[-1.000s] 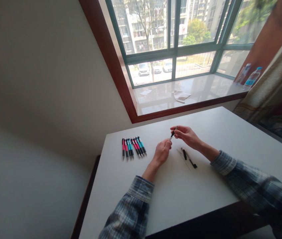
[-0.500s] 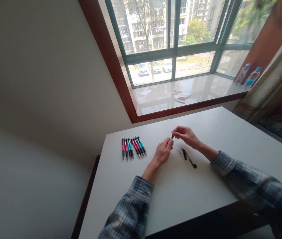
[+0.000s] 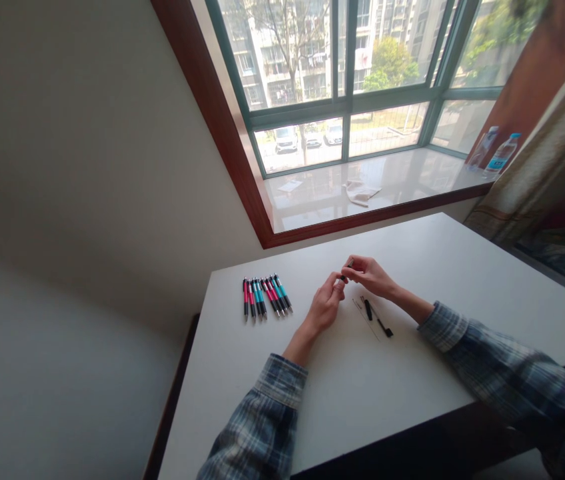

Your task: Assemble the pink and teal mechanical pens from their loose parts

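Over the middle of the white table [image 3: 362, 380], my left hand [image 3: 326, 305] and my right hand [image 3: 370, 274] meet fingertip to fingertip. Both pinch a small dark pen part [image 3: 346, 273] held between them. Just right of the hands, a few loose pen pieces [image 3: 374, 315] lie on the table: a thin refill and short black parts. A row of several pink and teal pens [image 3: 265, 297] lies side by side to the left of my left hand.
Behind the table runs a glossy window sill [image 3: 402, 183] with a crumpled cloth [image 3: 361, 192] and two water bottles [image 3: 497, 153] at its right end. A curtain [image 3: 537, 167] hangs at the right. The wall stands close on the left.
My right hand has lowered and moved left with the pen part, so its tip now meets my left hand's fingers. The view has shifted slightly.
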`<state>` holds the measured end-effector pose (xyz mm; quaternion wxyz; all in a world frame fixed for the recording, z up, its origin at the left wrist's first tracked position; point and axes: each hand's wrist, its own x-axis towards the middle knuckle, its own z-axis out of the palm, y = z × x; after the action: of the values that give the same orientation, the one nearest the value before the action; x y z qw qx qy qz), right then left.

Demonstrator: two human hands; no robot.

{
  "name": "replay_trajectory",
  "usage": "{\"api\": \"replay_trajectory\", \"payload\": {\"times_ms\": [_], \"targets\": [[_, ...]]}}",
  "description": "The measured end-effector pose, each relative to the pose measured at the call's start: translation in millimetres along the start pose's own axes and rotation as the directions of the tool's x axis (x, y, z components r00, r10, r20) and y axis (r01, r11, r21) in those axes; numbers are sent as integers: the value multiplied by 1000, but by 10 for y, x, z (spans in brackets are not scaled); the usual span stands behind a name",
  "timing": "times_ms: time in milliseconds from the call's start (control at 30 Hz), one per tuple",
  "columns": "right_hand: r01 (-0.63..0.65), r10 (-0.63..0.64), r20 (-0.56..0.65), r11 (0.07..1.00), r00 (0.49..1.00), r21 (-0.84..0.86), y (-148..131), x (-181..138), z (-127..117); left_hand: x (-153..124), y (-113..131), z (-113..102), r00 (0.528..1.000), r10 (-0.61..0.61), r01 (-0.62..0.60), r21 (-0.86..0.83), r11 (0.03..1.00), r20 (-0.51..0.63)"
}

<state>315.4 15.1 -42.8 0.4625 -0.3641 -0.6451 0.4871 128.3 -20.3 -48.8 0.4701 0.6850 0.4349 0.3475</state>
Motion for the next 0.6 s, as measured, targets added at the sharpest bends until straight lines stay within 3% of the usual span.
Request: {"api": "replay_trajectory", "payload": {"times_ms": [200,600], "targets": [[-24,31,-51,990,998,141,-4,-2,-41,0,-30,-7,999,46,-46,-17,999,-11],[-19,19,-97,1000,995,4,84,31,-67,7,-75,2,999,53,-54,23,998,6]]}}
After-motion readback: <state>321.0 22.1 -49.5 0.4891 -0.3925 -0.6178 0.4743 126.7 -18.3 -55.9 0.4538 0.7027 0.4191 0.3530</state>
